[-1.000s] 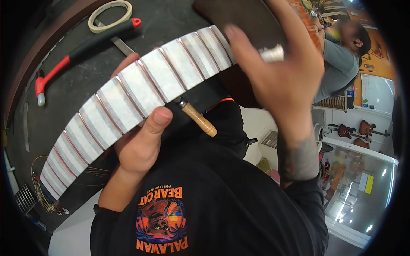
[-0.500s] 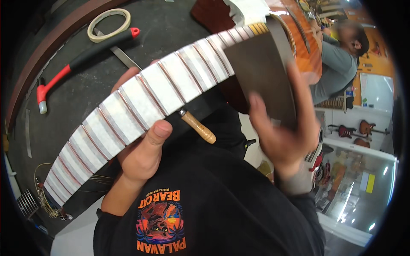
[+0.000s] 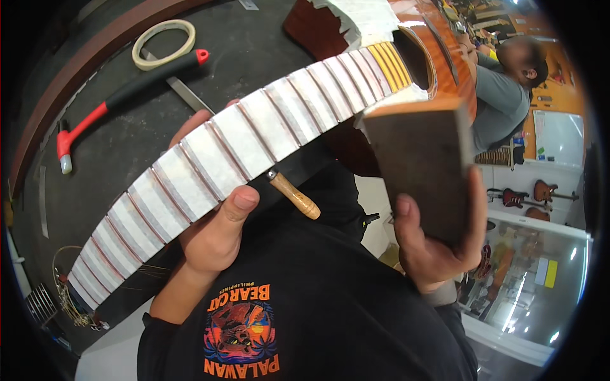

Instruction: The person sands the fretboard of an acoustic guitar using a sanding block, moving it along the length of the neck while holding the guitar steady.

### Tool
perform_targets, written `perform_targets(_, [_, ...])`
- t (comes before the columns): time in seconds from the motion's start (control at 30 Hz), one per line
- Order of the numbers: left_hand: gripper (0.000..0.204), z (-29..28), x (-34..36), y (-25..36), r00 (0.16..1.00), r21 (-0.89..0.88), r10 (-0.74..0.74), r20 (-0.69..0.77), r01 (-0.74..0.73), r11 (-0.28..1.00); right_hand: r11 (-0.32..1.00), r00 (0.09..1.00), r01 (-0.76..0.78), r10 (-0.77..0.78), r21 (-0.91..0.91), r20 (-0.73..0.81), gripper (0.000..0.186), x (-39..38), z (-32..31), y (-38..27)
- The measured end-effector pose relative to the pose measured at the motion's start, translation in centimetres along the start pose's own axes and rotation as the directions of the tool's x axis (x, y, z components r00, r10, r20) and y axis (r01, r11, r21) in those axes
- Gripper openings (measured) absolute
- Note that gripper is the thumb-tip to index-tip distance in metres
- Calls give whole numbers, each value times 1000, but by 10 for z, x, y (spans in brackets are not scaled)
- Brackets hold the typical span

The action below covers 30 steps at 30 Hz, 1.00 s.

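One guitar neck (image 3: 236, 141) in left hand (image 3: 213, 238)

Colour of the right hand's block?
Block: dark brown, orange-brown upper edge; best in head view.

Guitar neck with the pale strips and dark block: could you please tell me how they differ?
The guitar neck is long, while the dark block is much shorter.
The guitar neck shows pale strips between its frets; the dark block has a plain, dark broad face.
The left hand holds the guitar neck; the right hand holds the dark block.
Both are held off the table.
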<state>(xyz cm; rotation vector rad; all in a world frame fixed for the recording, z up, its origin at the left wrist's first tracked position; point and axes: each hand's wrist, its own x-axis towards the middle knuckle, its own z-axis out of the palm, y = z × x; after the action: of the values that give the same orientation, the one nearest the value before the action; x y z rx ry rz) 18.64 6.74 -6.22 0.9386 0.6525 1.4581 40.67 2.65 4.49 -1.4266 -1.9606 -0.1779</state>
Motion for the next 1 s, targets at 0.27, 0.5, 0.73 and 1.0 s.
perform_targets(0.27, [86, 6, 2, 3, 997, -134, -15, -80, 4, 991, 986, 986, 163, -162, 38, -32, 64, 17, 34, -3])
perform_targets(0.5, [85, 3, 1, 3, 996, -164, 0, -84, -14, 986, 978, 962, 193, -204, 81, 179, 61, 96, 61, -11])
perform_targets(0.73, [85, 6, 2, -1, 998, -152, 5, -55, -13, 988, 981, 1000, 9, -4, 192, -27, 55, 27, 37, -1])
perform_targets(1.0, [88, -1, -1, 3, 999, -78, 4, -39, -7, 997, 964, 973, 193, -212, 184, 92, 64, 49, 53, 2])
